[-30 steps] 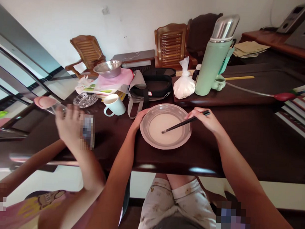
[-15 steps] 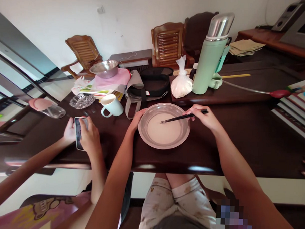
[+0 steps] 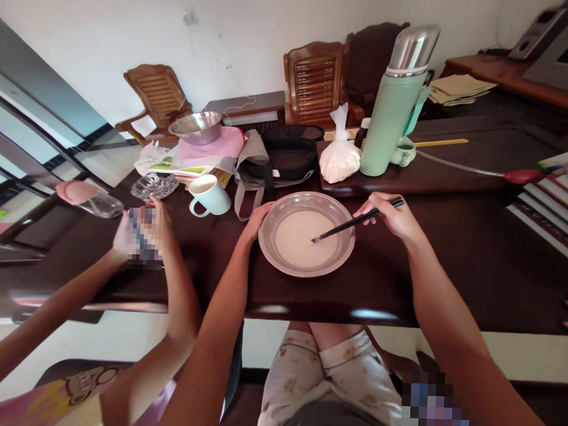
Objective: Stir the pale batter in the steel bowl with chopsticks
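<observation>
Two hands at one metal basin of pale batter, set at the near edge of the dark wooden table, roughly midway along it.

Largest to smallest: the table carries a green thermos and a tied bag of white powder toward its far edge, and a light blue mug left of the basin. The left hand rests, fingers curled, against the basin's left rim; the right hand pinches black chopsticks whose tips dip into the batter. Stirring should go best with the rim held firm and the tips kept low, since the basin is shallow and could slop. Another person's hands hold a blurred object near the left end.
</observation>
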